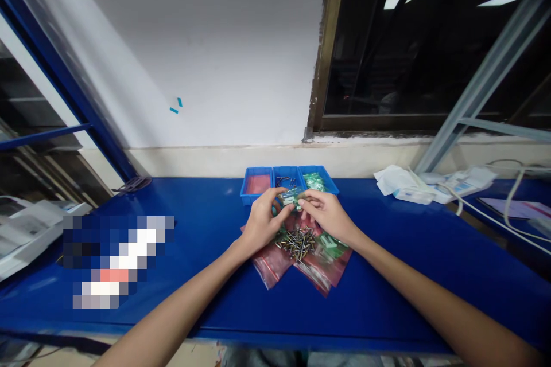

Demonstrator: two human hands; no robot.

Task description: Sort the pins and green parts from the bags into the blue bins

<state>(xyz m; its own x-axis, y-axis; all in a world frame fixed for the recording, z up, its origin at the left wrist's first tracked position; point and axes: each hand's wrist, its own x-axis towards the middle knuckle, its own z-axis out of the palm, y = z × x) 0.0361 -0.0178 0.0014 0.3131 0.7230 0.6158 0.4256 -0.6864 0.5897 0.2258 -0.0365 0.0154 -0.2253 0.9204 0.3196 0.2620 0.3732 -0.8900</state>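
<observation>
My left hand (263,217) and my right hand (326,213) meet above the blue table, in front of the bins. Both sets of fingers pinch a small clear, greenish plastic bag (289,197) with pale pieces inside. Below them a pile of thin metal screws or pins (300,244) lies on pink zip bags (270,266). Beside the pile, near my right wrist, is a green-tinted bag (330,244) with pale contents. My palms hide part of the bags under them.
Behind my hands stand three joined blue bins: a left bin with pink bags (259,184), a middle bin with metal pieces (285,181) and a right bin with green bags (315,182). White packaging (402,184) and cables lie at right. A pixelated patch covers the left side.
</observation>
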